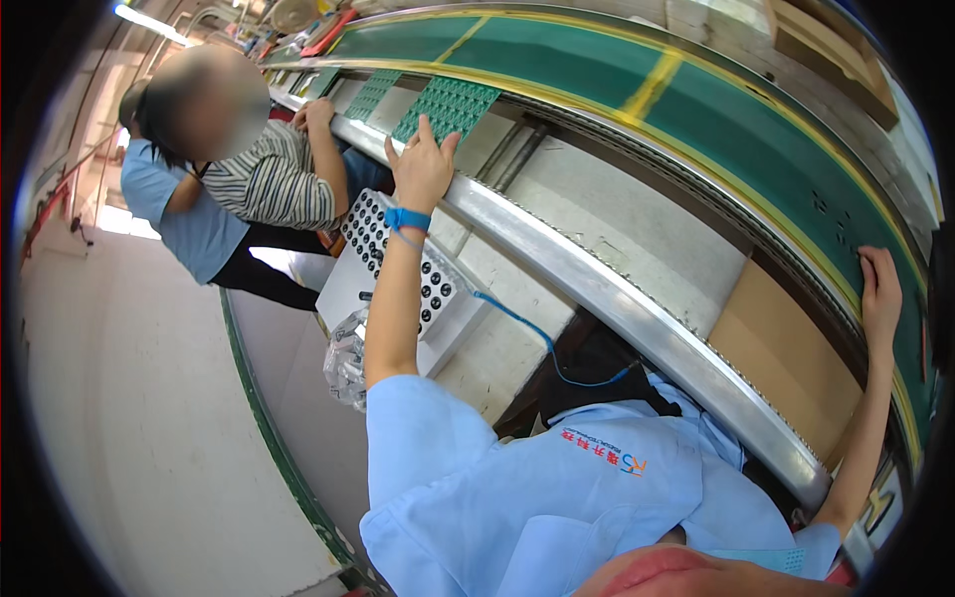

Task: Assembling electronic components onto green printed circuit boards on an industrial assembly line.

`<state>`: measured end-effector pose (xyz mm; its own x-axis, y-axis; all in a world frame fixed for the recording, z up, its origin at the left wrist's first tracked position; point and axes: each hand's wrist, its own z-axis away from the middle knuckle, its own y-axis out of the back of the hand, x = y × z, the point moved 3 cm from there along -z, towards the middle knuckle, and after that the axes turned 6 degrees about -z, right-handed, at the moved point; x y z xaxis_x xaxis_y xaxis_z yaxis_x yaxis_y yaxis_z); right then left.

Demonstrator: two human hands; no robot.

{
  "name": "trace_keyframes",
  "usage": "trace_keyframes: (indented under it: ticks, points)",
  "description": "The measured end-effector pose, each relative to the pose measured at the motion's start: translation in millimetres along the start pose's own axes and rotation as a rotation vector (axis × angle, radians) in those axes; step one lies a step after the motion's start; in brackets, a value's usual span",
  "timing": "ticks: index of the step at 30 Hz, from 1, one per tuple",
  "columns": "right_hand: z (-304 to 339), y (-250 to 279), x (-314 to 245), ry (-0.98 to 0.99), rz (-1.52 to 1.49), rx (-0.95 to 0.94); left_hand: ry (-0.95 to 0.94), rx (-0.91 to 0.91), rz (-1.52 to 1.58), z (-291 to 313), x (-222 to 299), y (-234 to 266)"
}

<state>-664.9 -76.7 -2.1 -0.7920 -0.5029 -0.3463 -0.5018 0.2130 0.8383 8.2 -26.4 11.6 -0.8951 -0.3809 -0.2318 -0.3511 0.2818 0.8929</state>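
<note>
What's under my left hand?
A green circuit-board panel and a silver metal rail show past your left hand; what's directly beneath it is covered, so I can't tell whether it touches either.

From afar I see a green conveyor belt (746, 121) crossed by yellow tape (654, 84), small black parts (820, 206) lying toward its right end.

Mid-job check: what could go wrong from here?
The left hand, spread at the green circuit-board panel, could nudge it out of line. The blue cord by the white tray of round black parts might snag and jolt it. The right hand, close to small black pieces on the green conveyor belt, might scatter them if they are loose.
</note>
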Motion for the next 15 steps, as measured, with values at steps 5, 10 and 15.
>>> trace_keyframes:
  ticks: [5,10,15]
  points:
    - [-3.3,9.9,-21.9,-0.032,-0.066,0.037,-0.171,0.092,0.129,46.5,44.9,28.5]
    - [2.6,8.5,-9.8,-0.101,-0.088,0.031,-0.339,0.015,0.248,85.5,96.0,73.2]
    - [-1.1,8.7,-2.9,-0.180,-0.206,0.087,-0.511,-0.018,0.340,120.9,135.5,109.3]
